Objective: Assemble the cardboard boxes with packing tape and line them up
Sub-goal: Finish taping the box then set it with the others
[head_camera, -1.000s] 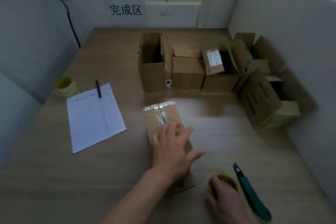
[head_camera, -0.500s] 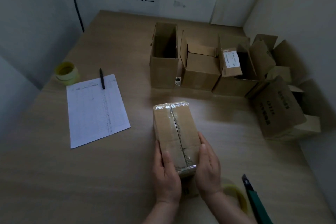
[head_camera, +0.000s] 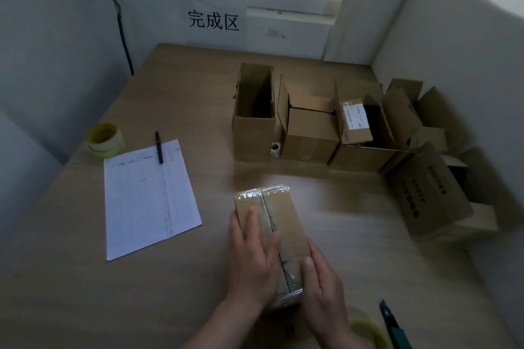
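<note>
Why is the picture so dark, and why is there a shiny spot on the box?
Head view: the room is dim, lit mostly from the window at the back; a pale glare patch lies on the table, and the clear tape on the far end of the box glints. The wide lens bends the walls, and the edges look soft.

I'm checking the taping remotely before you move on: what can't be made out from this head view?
- Near end of the taped box: covered by the left hand and right hand, so the tape there is unseen.
- Tape roll and knife: cut off by the bottom edge.
- Writing on the sheet: too small to read.
- Small white thing between two open boxes: mostly hidden.
</note>
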A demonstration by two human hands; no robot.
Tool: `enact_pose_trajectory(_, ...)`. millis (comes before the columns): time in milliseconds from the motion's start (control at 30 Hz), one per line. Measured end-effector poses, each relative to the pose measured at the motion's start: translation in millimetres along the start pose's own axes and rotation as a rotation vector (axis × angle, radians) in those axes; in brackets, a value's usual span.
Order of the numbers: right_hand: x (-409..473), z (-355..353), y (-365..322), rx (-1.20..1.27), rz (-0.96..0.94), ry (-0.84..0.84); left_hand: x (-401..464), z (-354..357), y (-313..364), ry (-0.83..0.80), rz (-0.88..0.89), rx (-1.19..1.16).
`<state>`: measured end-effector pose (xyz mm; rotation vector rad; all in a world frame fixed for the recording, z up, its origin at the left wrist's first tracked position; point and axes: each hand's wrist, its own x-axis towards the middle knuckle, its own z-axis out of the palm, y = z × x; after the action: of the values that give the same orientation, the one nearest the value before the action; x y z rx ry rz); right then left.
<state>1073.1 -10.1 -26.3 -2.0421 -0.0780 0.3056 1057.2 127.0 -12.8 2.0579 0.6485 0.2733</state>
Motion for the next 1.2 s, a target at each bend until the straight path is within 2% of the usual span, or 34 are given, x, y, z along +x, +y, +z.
enact_pose_trajectory(100,18,-21,-25,-0.189,0.018,-0.168,0,2,-3,-0.021,-0.008,0.063)
enact_pose_trajectory(200,68,-21,-57,-0.395,-0.072,-0.116,2,3,-2,-0.044,-0.006,0.099)
enact_pose_trajectory(300,106,9,-82,-0.493,-0.2,-0.225,3,3,-3,-0.044,-0.002,0.121)
enact_pose_trajectory(400,116,25,-78,-0.455,-0.141,-0.29,2,2,-5,-0.021,-0.007,0.097)
enact_pose_trajectory(567,123,24,-76,-0.377,0.029,-0.259,2,5,-3,0.012,-0.018,0.079)
enact_pose_trajectory(667,122,22,-73,-0.192,0.096,-0.258,3,3,0,-0.008,-0.047,0.071)
enact_pose_trajectory(900,116,21,-62,-0.21,-0.021,-0.204,34,-15,8,-0.038,-0.082,0.0)
enact_pose_trajectory(1033,118,24,-59,-0.22,-0.01,-0.191,68,-15,11,-0.131,-0.105,0.113)
enact_pose_trajectory(1100,120,24,-59,-0.209,0.005,-0.18,70,-11,6,-0.116,-0.107,0.081)
enact_pose_trajectory(1200,120,24,-60,-0.259,0.017,-0.187,69,-10,-1,-0.01,-0.087,0.016)
